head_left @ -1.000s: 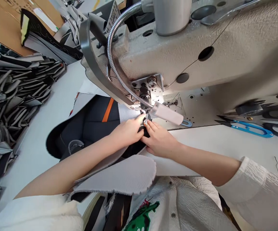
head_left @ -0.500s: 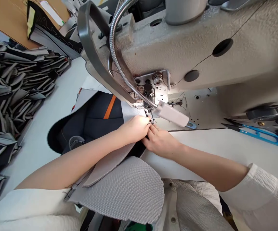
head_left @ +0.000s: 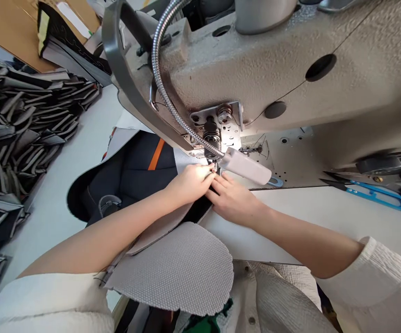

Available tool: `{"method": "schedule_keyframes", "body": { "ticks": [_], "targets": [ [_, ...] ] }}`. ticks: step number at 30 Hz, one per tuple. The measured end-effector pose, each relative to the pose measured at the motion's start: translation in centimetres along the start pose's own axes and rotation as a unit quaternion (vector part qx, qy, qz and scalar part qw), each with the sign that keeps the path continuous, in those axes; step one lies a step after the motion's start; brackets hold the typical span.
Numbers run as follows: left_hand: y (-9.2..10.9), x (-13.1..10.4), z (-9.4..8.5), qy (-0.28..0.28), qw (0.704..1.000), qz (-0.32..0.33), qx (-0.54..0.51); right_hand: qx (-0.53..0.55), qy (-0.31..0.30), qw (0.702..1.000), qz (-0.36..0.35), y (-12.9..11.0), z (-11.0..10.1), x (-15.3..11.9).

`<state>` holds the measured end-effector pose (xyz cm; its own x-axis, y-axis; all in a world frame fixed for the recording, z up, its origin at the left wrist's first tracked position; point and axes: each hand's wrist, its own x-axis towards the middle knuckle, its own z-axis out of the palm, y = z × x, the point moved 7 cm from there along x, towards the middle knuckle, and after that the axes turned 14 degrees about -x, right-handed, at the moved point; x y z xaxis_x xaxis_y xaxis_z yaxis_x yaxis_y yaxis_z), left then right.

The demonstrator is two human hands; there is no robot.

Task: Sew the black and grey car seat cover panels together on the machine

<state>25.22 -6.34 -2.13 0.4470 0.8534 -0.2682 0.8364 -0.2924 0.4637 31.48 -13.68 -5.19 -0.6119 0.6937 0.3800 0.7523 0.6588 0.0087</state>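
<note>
At the needle area of the sewing machine (head_left: 273,69), my left hand (head_left: 193,182) is closed on the edge of a padded fabric piece (head_left: 136,152), dark with an orange stripe and a grey mesh back. My right hand (head_left: 233,196) lies just to the right, fingers stretched flat on the dark edge of the same piece, its fingertips touching the left hand's. A grey mesh flap (head_left: 176,268) hangs over the table's front edge below my left forearm. The presser foot and needle (head_left: 215,164) stand right beyond my fingertips, partly hidden by them.
A white lamp head (head_left: 247,166) on a bendable metal neck (head_left: 159,69) hangs beside the needle. Blue thread snips (head_left: 380,194) and dark scissors lie at the right. Stacked fabric pieces (head_left: 30,115) fill the left side of the white table (head_left: 100,111). A cardboard box stands behind.
The fabric and the grey flap have shifted slightly up, away from me. My right hand's fingers have straightened and spread a little, while my left hand has moved slightly left.
</note>
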Motion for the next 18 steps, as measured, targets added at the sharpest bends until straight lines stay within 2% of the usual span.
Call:
{"method": "schedule_keyframes", "body": {
  "ticks": [2,5,9,11,13,16,18],
  "targets": [
    [-1.1,0.3,-0.7,0.025,0.994,-0.003,-0.109,0.012,-0.013,0.999,0.045,0.9,0.1,-0.1],
    [-2.8,0.9,-1.0,0.029,0.965,-0.021,-0.260,-0.009,-0.023,0.997,0.073,1.2,0.1,-0.1],
    [-4.2,1.2,-1.0,0.035,0.941,-0.074,-0.328,-0.032,-0.023,0.995,0.096,1.1,0.0,-0.1],
    [-4.2,1.1,-1.1,0.039,0.944,-0.077,-0.317,-0.041,-0.015,0.994,0.097,1.1,0.0,-0.1],
    [-3.5,0.8,-1.4,0.037,0.960,-0.055,-0.273,-0.055,-0.002,0.994,0.089,1.1,-0.1,-0.1],
    [-1.6,-0.1,-1.0,0.007,0.992,-0.008,-0.124,-0.066,0.015,0.995,0.079,1.2,0.0,-0.1],
    [-0.4,-0.8,-0.2,-0.030,1.000,0.007,0.006,-0.062,0.012,0.995,0.074,1.4,0.2,-0.2]
  ]
}}
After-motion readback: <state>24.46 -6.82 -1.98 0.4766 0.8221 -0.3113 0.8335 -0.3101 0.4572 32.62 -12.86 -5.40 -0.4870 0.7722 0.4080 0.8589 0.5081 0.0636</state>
